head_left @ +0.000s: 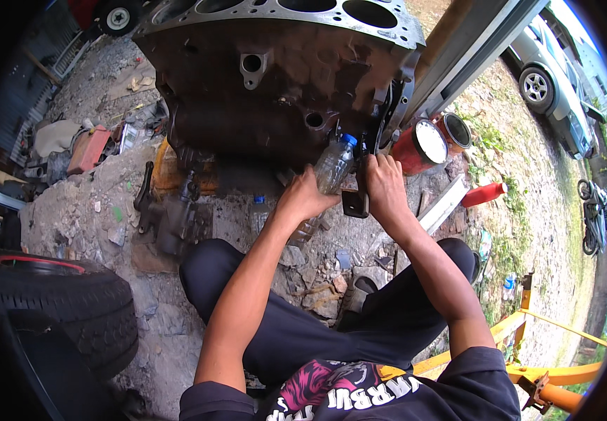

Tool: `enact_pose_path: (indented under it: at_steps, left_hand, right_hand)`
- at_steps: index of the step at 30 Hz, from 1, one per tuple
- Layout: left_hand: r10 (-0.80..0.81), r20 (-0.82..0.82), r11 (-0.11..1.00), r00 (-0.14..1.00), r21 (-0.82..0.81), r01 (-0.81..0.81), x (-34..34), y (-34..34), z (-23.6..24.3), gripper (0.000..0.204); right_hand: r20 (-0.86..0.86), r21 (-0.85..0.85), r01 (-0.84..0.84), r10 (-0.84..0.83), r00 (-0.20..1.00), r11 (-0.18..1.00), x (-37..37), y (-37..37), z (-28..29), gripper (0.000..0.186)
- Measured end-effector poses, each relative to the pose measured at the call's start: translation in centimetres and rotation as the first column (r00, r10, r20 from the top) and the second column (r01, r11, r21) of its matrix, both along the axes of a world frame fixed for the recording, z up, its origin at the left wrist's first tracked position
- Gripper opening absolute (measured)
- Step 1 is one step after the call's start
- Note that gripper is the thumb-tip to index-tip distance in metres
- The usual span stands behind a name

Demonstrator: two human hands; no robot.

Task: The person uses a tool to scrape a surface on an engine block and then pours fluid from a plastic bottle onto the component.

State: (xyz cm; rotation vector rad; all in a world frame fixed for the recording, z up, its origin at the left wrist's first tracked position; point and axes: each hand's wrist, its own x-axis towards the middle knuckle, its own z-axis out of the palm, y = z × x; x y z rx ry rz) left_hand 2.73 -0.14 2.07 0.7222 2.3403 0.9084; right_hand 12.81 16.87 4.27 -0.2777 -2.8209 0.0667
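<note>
A large rusty-brown engine block [275, 91] fills the upper middle, with round cylinder bores along its top. Below its right part, my left hand [306, 196] is closed around a clear plastic bottle [334, 168] with a blue cap. The bottle tilts, its cap up and to the right, and its lower end shows beneath my hand. Right beside it, my right hand [386, 184] grips a black metal bracket [356, 203] at the block's lower right corner. Its fingers partly hide the bracket. I cannot tell whether the bracket is fixed to the block.
A second blue-capped bottle [260, 210] stands left of my hands. Dark metal parts [176, 214] lie farther left. To the right are a red can [415, 149], another open can [455, 132] and a red bottle [484, 195]. A tyre [65, 302] stands at lower left, a yellow frame [542, 375] at lower right.
</note>
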Motion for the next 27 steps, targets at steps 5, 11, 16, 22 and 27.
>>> enact_pose_path:
  at_steps: [5, 11, 16, 22, 27]
  left_hand:
    - [0.002, -0.036, 1.0, 0.999, -0.015, -0.003, 0.1, 0.2, 0.5, 0.087]
    - [-0.011, 0.016, 1.0, 1.0, 0.006, 0.011, -0.4, -0.1, 0.0, 0.089]
    - [-0.029, -0.063, 1.0, 0.998, -0.004, 0.029, -0.2, 0.2, -0.2, 0.092]
    - [-0.035, -0.002, 0.999, 0.999, 0.004, 0.035, -1.0, -0.6, -1.0, 0.099]
    - [0.022, -0.079, 1.0, 0.997, -0.002, -0.022, -0.6, -1.0, -0.6, 0.081]
  right_hand:
    - [-0.093, 0.062, -0.012, 0.018, 0.995, 0.998, -1.4, 1.5, -0.4, 0.021]
    - [-0.132, -0.1, -0.084, 0.071, 0.989, 0.991, -0.4, 1.5, 0.6, 0.023]
    - [-0.067, -0.14, -0.108, 0.1, 0.993, 0.984, -0.4, 2.3, 0.5, 0.016]
    - [-0.178, -0.577, -0.11, 0.007, 0.984, 0.809, 0.8, 4.6, 6.6, 0.024]
    - [-0.182, -0.775, -0.052, -0.144, 0.973, 0.63, 0.3, 4.8, 7.1, 0.028]
